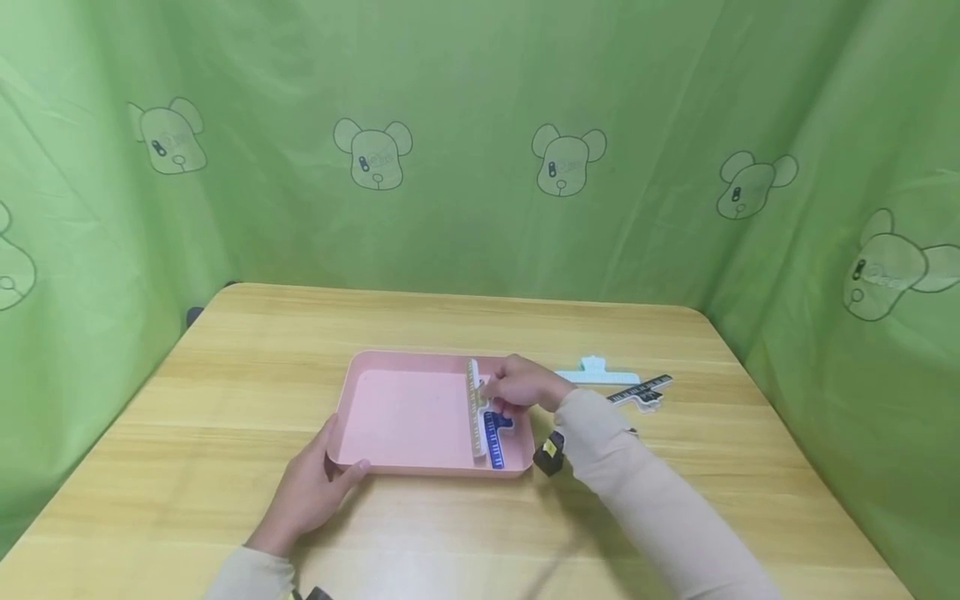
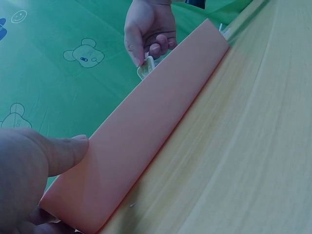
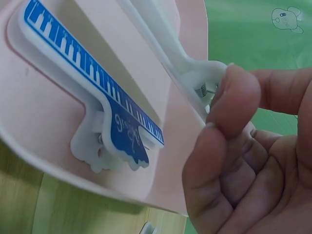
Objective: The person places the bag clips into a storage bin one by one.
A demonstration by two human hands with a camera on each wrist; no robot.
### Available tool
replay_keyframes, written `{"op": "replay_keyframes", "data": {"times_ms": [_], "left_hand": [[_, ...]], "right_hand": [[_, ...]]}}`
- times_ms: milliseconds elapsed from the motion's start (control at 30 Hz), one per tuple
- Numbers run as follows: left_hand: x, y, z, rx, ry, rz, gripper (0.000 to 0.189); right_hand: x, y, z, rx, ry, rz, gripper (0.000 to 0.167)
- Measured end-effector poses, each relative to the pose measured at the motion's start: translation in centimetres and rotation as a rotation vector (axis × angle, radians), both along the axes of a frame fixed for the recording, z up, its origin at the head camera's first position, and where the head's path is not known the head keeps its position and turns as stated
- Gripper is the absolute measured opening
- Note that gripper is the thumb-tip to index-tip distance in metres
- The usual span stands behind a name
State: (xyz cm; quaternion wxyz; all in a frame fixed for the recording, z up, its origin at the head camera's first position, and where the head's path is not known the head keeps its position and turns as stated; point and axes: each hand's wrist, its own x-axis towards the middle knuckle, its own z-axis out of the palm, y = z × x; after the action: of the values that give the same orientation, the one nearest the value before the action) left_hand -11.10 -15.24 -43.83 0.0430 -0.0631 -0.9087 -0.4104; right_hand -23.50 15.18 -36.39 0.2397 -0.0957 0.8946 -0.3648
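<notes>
A shallow pink tray [image 1: 412, 417] sits on the table. My left hand [image 1: 307, 492] holds its near left corner, with the thumb [image 2: 70, 148] on the outer wall in the left wrist view. Over the tray's right side, my right hand [image 1: 521, 385] pinches the handle end of a long gold clip [image 1: 474, 417] with a piano-key pattern. A blue piano-key clip [image 1: 492, 440] lies beside it, inside the tray. In the right wrist view the gold clip shows its white side and a metal spring, partly covered by the fingertips.
Right of the tray, a mint clip [image 1: 600, 377] and a black piano-key clip [image 1: 641, 392] lie on the wooden table [image 1: 420, 533]. My right forearm partly covers that area. A green curtain [image 1: 465, 242] surrounds the table's back and sides.
</notes>
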Motion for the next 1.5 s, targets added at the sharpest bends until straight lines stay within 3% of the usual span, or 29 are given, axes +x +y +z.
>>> {"op": "replay_keyframes", "data": {"times_ms": [367, 967, 1500], "left_hand": [[0.1, 0.0, -0.4, 0.004, 0.007, -0.005, 0.086], [0.3, -0.1, 0.3, 0.006, -0.004, -0.010, 0.086], [0.1, 0.1, 0.0, 0.008, 0.008, 0.000, 0.086]], "right_hand": [[0.1, -0.6, -0.3, 0.009, 0.005, 0.002, 0.024], [-0.1, -1.5, -0.5, -0.009, -0.026, 0.021, 0.024], [-0.6, -2.0, -1.3, -0.003, -0.003, 0.012, 0.021]]}}
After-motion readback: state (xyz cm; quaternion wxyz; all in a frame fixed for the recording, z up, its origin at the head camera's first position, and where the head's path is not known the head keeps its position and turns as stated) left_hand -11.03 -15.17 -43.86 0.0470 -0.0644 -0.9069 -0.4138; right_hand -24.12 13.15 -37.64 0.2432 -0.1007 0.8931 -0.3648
